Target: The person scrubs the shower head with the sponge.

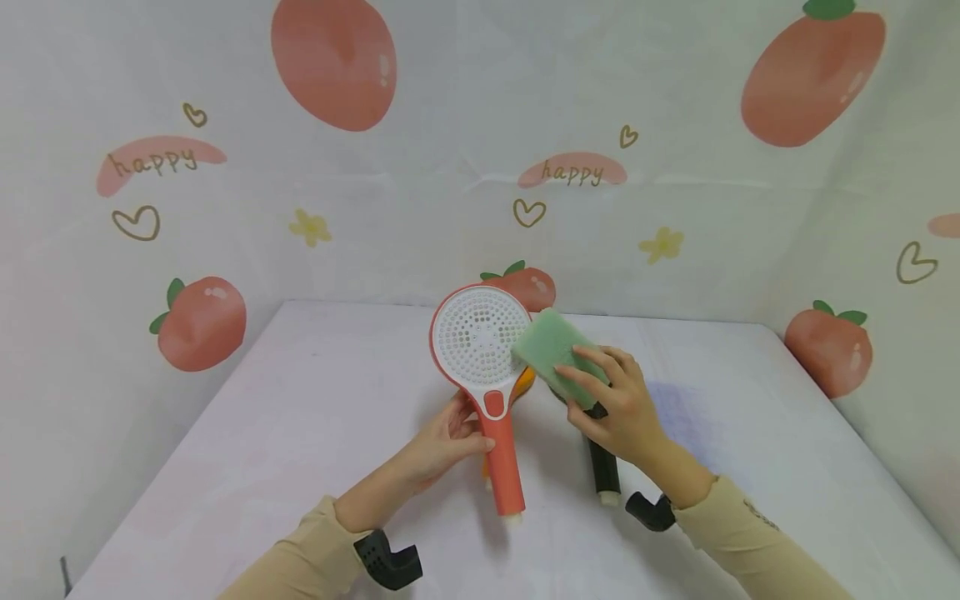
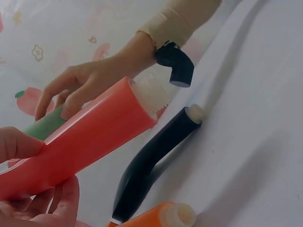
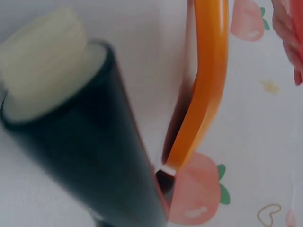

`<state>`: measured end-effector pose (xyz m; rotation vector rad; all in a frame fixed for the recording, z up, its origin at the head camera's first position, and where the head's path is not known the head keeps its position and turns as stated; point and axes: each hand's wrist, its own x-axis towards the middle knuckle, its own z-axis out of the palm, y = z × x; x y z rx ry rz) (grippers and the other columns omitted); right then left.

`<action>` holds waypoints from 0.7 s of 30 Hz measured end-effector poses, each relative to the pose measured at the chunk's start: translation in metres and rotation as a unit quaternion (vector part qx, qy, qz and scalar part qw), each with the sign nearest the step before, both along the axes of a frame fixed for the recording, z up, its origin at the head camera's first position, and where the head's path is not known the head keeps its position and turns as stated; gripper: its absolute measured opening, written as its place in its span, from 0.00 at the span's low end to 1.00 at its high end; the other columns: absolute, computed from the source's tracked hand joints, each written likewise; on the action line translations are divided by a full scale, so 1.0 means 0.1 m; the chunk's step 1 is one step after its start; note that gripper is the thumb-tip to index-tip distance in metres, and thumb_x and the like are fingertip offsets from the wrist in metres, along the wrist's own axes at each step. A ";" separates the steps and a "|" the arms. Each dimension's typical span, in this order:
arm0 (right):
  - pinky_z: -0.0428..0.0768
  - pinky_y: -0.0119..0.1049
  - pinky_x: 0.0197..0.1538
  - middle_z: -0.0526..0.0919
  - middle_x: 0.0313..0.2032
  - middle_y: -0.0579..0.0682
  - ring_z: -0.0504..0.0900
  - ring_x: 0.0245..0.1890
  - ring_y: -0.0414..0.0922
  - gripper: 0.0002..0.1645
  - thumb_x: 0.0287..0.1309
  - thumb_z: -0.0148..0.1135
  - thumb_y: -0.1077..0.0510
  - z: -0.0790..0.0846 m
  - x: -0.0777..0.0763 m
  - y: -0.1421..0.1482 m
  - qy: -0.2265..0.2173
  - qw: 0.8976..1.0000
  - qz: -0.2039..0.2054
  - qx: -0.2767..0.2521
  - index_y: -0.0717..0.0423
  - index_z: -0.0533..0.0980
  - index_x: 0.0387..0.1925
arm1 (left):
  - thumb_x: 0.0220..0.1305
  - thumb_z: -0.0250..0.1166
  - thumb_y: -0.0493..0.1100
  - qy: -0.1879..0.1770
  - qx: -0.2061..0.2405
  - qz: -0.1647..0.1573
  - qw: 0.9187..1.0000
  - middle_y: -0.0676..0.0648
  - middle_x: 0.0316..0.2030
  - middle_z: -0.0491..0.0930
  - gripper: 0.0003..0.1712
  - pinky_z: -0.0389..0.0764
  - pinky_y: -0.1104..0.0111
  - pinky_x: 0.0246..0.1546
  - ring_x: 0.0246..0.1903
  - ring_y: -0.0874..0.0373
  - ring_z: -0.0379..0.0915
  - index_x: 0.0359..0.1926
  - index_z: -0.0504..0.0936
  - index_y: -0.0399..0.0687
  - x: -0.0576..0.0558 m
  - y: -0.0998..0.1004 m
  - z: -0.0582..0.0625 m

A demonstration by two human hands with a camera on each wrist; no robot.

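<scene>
My left hand (image 1: 442, 446) grips the red handle of a shower head (image 1: 480, 337), its white nozzle face turned toward the head camera. Fingers are behind the handle and the thumb lies across its front. A green sponge (image 1: 547, 346) is pinched in my right hand (image 1: 626, 408), fingers spread over it, and its corner meets the right edge of the shower head's face. In the left wrist view, the red handle's pale threaded end (image 2: 151, 97) points toward the right. The right wrist view does not show the right hand or the sponge.
Below the right hand lies a black shower head handle (image 1: 602, 468). An orange shower head (image 1: 525, 382) lies mostly hidden behind the red one; its curved handle (image 3: 210, 71) shows in the right wrist view. A fruit-printed cloth (image 1: 420, 217) hangs behind the white table (image 1: 300, 400).
</scene>
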<state>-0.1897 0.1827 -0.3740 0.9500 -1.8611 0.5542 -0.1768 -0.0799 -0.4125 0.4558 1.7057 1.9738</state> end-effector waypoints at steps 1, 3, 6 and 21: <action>0.70 0.55 0.45 0.79 0.46 0.62 0.72 0.44 0.62 0.18 0.56 0.50 0.54 0.00 0.01 -0.01 -0.003 1.000 0.000 0.000 0.55 0.81 0.41 | 0.59 0.62 0.35 0.003 0.001 0.000 1.000 0.48 0.68 0.56 0.48 0.76 0.68 0.56 0.60 0.55 0.64 0.72 0.42 0.54 -0.01 -0.01 -0.01; 0.70 0.54 0.46 0.79 0.46 0.61 0.73 0.44 0.62 0.18 0.56 0.49 0.54 -0.01 0.03 -0.04 -0.008 1.000 0.007 0.002 0.54 0.82 0.41 | 0.59 0.62 0.35 0.007 0.002 0.000 1.000 0.47 0.68 0.56 0.48 0.76 0.68 0.55 0.59 0.56 0.65 0.72 0.42 0.54 -0.03 -0.01 -0.02; 0.69 0.54 0.47 0.79 0.46 0.61 0.72 0.44 0.60 0.18 0.57 0.47 0.53 -0.03 0.07 -0.07 -0.019 0.999 0.026 0.013 0.53 0.81 0.41 | 0.59 0.61 0.34 0.011 -0.005 0.002 1.000 0.46 0.67 0.57 0.48 0.77 0.69 0.54 0.59 0.56 0.65 0.72 0.42 0.53 -0.05 -0.02 0.00; 0.69 0.51 0.47 0.78 0.46 0.59 0.71 0.46 0.58 0.19 0.57 0.45 0.54 -0.09 0.20 -0.10 -0.030 0.994 0.094 0.050 0.51 0.81 0.41 | 0.60 0.56 0.31 -0.004 0.032 -0.029 0.999 0.44 0.69 0.52 0.46 0.75 0.74 0.54 0.61 0.59 0.61 0.72 0.39 0.50 0.00 -0.04 0.19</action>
